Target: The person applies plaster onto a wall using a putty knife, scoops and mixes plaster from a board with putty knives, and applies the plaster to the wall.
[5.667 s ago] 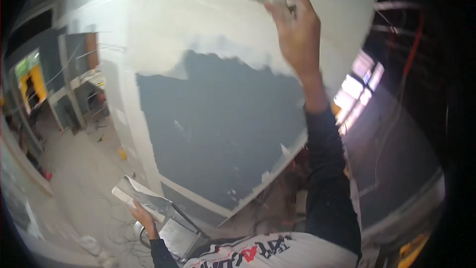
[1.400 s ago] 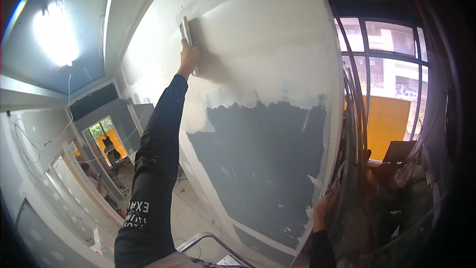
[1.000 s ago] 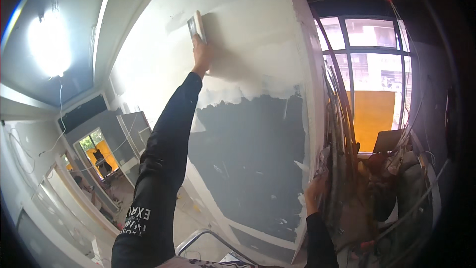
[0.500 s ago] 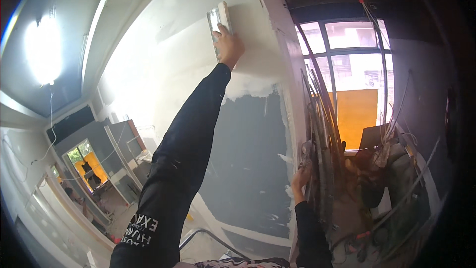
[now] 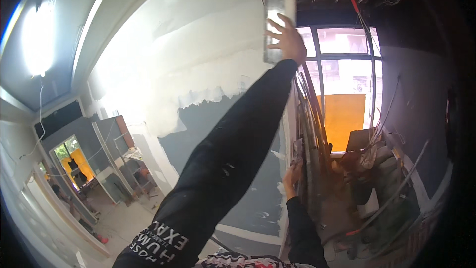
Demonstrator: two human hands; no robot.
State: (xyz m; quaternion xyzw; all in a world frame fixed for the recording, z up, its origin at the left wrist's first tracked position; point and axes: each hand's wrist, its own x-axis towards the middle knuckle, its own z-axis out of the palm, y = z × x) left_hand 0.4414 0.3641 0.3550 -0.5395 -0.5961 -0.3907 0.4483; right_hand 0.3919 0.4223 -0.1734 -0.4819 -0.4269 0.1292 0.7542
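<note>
Up high, my left hand (image 5: 291, 42) grips a flat plastering trowel (image 5: 273, 8) with a grey metal face and a pale edge, its fingers spread across it. The trowel is upright at the right edge of the wall (image 5: 198, 54). Whitish plaster covers the upper wall; a ragged border divides it from the grey board (image 5: 248, 188) below. Lower down, my right hand (image 5: 291, 174) is closed by the wall's right edge. A greyish object sticks up from it, too unclear to name.
Long thin strips (image 5: 316, 119) lean upright just right of the wall. Beyond them are a window with an orange sheet (image 5: 344, 119) and a pile of clutter (image 5: 367, 183). A bright lamp (image 5: 38, 39) hangs at left, above a doorway (image 5: 74, 161).
My left hand has swept the trowel rightward across the plaster to the wall's right edge. My right hand stays low beside that edge. The view has shifted slightly.
</note>
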